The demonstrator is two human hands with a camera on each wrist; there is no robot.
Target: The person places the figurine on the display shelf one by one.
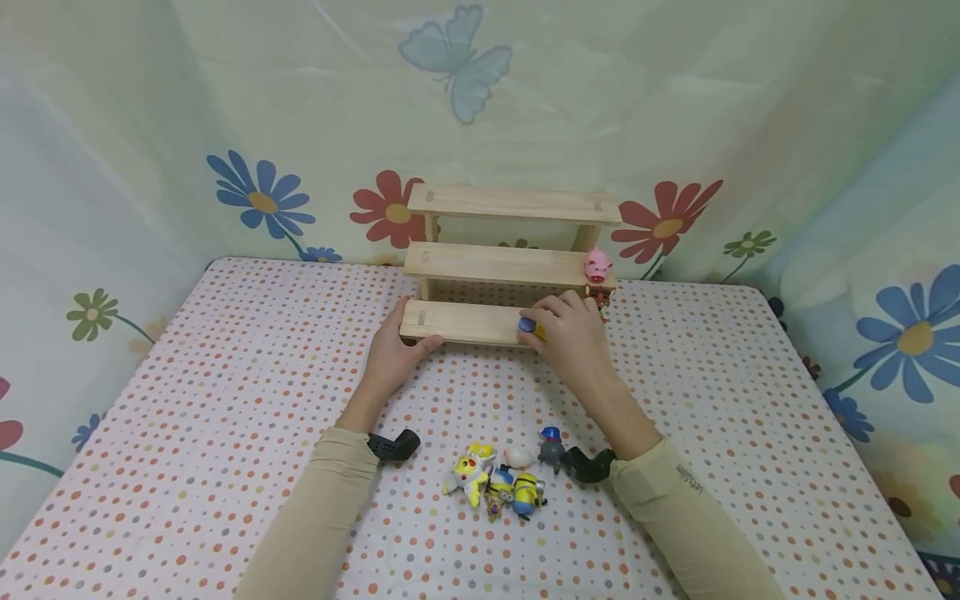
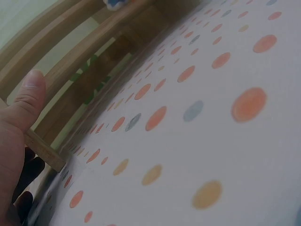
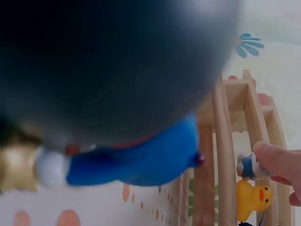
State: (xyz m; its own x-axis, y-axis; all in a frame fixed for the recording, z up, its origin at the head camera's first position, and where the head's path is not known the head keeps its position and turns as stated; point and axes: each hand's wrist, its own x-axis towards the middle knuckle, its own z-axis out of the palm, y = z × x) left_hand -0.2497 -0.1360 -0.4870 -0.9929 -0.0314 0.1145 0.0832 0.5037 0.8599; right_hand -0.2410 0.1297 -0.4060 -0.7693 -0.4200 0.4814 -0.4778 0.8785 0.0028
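A three-tier wooden shelf (image 1: 465,322) stands at the back of the table. My left hand (image 1: 393,350) grips the left end of its lowest tier, thumb along the front edge. In the left wrist view the thumb (image 2: 31,96) shows beside the wood, the other fingers partly hidden behind it. On the right part of that tier, my right hand (image 1: 573,340) pinches a small blue-and-white figurine (image 3: 248,166) between thumb and fingers. Right beside the figurine is a yellow rubber duck (image 3: 254,197), largely covered by the hand in the head view.
A pink pig (image 1: 597,266) sits at the middle tier's right end, with a brown figure (image 1: 600,297) below it. Several toys lie nearer, among them a minion (image 1: 527,495), a yellow-and-white figure (image 1: 469,472) and a grey blue-hatted figure (image 1: 551,450). A floral curtain (image 1: 300,108) hangs behind.
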